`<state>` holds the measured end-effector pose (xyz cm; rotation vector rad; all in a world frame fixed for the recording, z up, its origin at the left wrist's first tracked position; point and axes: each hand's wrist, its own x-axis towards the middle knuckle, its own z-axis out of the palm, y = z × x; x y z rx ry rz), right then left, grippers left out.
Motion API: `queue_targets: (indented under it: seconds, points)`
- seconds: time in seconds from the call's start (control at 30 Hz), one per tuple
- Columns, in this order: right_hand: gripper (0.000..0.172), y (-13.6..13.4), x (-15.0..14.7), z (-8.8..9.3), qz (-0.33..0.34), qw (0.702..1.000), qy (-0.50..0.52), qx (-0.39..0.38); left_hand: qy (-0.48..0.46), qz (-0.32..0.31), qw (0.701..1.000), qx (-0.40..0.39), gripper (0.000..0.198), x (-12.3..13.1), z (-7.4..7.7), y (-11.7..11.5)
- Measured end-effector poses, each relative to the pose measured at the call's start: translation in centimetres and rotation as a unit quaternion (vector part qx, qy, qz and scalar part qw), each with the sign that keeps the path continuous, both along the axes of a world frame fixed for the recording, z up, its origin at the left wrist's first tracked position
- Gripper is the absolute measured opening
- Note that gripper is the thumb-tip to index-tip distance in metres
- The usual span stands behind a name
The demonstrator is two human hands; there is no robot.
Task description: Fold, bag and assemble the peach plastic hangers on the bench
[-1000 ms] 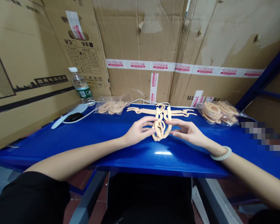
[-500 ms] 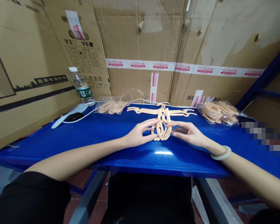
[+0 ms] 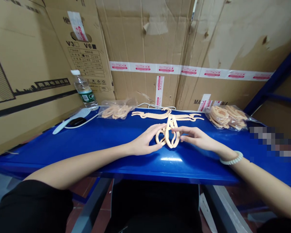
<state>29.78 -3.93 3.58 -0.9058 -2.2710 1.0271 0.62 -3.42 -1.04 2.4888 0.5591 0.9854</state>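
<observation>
In front of me, at the middle of the blue table, are two beige folding clothes hangers, both folded into loops. The front hanger [image 3: 167,139] stands roughly upright, its far side pinched by my right hand [image 3: 198,136]. Partly behind it on the left is the other folded hanger [image 3: 157,138]. My left hand [image 3: 145,139] curves round that one's left edge, thumb low and fingers above. Just beyond lie unfolded beige hangers [image 3: 156,115], arms stretched sideways and a hook pointing at the cardboard; how many are stacked there I cannot tell.
Clear bags of folded hangers lie at the back left [image 3: 117,111] and right [image 3: 223,116]. A water bottle [image 3: 86,94], a pale blue hairbrush [image 3: 71,120] and a dark oval object [image 3: 77,122] sit at the left. A white cable [image 3: 147,105] runs along the cardboard wall [image 3: 140,38].
The two folded hangers have separated slightly: the front one has shifted right and its top has closed to a point. My left hand has flattened against the rear one.
</observation>
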Motion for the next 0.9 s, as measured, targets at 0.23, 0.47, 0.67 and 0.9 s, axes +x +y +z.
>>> queue_targets:
  seconds: [0.23, 0.47, 0.67, 0.9]
  points:
    - [0.064, 0.6, 1.1, -0.1, -0.005, 0.992, -0.093, 0.09, 0.068, -0.025, 0.996, 0.053, 0.05, -0.3, 0.0, 0.1]
    - [0.061, 1.2, 1.2, -1.0, -0.01, 0.965, -0.184, 0.188, 0.089, 0.011, 0.991, 0.101, 0.026, -0.1, 0.1, -0.1]
    - [0.059, 1.3, 0.7, -1.9, -0.022, 0.947, -0.205, 0.247, 0.085, 0.028, 0.99, 0.106, 0.025, -0.2, -0.2, 0.4]
    - [0.06, 1.7, 0.4, -2.5, -0.047, 0.943, -0.202, 0.26, 0.066, 0.021, 0.995, 0.071, 0.027, -0.3, -0.4, 0.8]
